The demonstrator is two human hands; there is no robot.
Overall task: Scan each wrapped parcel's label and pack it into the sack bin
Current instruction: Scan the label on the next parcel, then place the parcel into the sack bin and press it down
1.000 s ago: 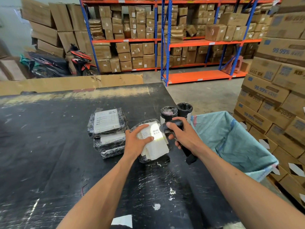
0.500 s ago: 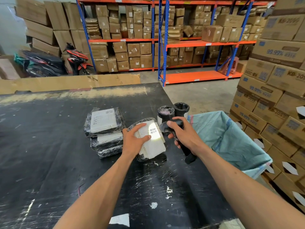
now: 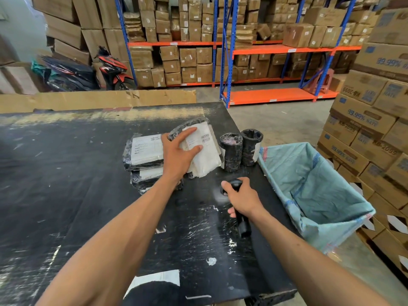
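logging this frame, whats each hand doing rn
Left hand: closed on the tilted wrapped parcel, label side up.
Right hand: closed around the black scanner, low over the table.

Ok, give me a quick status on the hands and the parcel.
Left hand lifting parcel. Right hand gripping scanner. Sack bin open, path clear.

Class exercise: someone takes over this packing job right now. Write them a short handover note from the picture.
Left hand holds the tilted parcel, label up, over the table.
Right hand grips the scanner, lowered near the table.
Stack of flat parcels and two wrapped rolls wait on the table.
The sack at the table's right edge looks empty.
Left: drop the held parcel in, then scan and pack the rest.
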